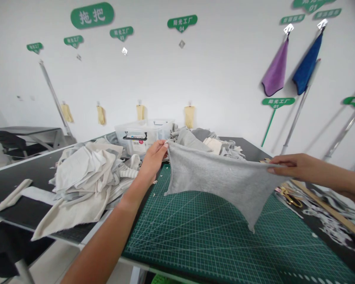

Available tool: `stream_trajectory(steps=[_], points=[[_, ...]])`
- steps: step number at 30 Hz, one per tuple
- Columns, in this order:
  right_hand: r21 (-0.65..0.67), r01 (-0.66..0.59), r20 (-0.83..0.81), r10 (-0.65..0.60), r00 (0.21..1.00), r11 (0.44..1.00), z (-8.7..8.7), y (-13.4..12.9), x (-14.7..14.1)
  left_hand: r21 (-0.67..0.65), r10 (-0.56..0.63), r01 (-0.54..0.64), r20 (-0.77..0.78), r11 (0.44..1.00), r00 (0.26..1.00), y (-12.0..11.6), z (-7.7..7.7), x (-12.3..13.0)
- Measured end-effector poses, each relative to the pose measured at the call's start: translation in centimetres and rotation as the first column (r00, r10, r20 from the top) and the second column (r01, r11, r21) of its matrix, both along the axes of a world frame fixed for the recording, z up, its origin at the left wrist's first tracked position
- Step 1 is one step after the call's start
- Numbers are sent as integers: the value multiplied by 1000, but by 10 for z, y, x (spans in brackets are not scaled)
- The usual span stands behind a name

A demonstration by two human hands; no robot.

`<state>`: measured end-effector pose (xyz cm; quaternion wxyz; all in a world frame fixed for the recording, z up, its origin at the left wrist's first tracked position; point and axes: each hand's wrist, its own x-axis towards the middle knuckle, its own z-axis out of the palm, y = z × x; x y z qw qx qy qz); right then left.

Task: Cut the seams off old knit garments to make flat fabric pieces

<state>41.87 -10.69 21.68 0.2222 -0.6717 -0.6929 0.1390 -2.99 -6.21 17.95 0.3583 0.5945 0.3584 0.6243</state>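
A piece of grey fabric [219, 173] is stretched in the air between my two hands, its lower corners hanging over the green cutting mat [195, 240]. My left hand [154, 159] pinches its upper left corner. At the upper right, my right hand [292, 167] holds the other end between thumb and fingers. The fabric's top edge is nearly straight, and its bottom edge curves upward in the middle.
Left of the mat lies a heap of pale cloth pieces [83, 169]. Behind stand a clear plastic box [139, 136] and more grey scraps [192, 138]. Scissors [290, 197], a wooden strip [331, 211] and white scraps [328, 227] lie at the right.
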Motion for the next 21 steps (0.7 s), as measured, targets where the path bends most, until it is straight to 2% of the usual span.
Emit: stream_trajectory(steps=[3,7,13,21], points=[[-120,-50,-29,47,998,992,12,-4,9,-85,-124,128,52,988,991,3,4,-10],[-45,5,-65,-8,998,999,22,-7,16,-126,-197,202,45,971,979,8,6,-17],[46,86,-145,-79,986,995,38,-8,20,-85,-169,170,18,982,985,13,14,-18],[257,160,-379,-53,924,953,52,-10,23,-16,-81,80,-8,997,997,20,30,-28]])
